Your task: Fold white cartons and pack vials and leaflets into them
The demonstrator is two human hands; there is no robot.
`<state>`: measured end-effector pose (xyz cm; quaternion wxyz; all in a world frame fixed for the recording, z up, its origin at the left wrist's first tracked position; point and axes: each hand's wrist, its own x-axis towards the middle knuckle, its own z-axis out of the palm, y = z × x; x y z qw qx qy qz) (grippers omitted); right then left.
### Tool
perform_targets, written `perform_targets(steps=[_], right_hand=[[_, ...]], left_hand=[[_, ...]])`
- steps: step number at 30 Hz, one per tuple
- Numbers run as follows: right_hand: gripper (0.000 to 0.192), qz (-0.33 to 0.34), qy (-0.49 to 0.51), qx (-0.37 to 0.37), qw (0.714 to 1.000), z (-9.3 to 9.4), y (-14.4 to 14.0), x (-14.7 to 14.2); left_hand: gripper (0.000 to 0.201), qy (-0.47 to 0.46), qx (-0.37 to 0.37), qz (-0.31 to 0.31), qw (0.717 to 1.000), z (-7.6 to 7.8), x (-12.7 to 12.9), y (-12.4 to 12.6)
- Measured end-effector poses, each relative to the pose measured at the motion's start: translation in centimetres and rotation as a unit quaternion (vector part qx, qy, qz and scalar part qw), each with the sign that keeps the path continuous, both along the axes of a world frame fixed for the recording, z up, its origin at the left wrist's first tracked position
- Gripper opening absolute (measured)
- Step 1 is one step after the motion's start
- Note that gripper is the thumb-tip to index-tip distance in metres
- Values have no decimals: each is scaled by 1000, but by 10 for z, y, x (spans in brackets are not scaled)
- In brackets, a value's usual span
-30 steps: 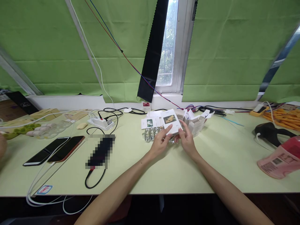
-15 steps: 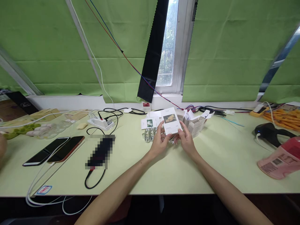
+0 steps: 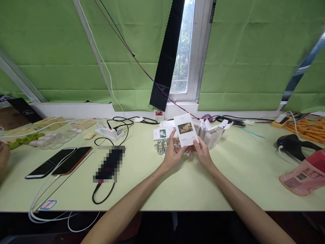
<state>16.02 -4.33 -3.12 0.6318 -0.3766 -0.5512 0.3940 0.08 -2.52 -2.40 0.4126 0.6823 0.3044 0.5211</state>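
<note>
Between my two hands is a white card [image 3: 186, 128] printed with a yellow flower picture, tilted up to face me. It may be a thin box; its thickness is hard to judge. My left hand [image 3: 174, 151] grips its left and lower edge, while my right hand [image 3: 202, 152] pinches the lower right corner with the thumb on the front. Behind my left hand lie small clear glass bottles [image 3: 160, 146] and another white card [image 3: 160, 133] with a white flower. Small white boxes with raised flaps [image 3: 212, 135] stand just beyond my right hand.
Two phones [image 3: 72, 161], a power strip [image 3: 109, 133] and tangled cables are on the left. At the far left edge shows another person's hand [image 3: 3, 156]. A black scanner-like device [image 3: 289, 145], a pink container [image 3: 302, 176] and orange sticks [image 3: 306, 128] are on the right.
The card has tipped slightly more upright in my hands, and its picture faces me more squarely. At the far left, the other person's hand shows more.
</note>
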Motion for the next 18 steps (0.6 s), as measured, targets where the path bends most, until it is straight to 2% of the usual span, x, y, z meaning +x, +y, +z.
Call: perform_targets(steps=[7,18], right_hand=[[41,19,-7,10,1000,-2,1,2],[44,15,-6,8,1000,-1,0,0]], left_hand=[[89,-30,-24,-12,999,1,1,0],[80,-28,-51,-24,998,-6,1,6]])
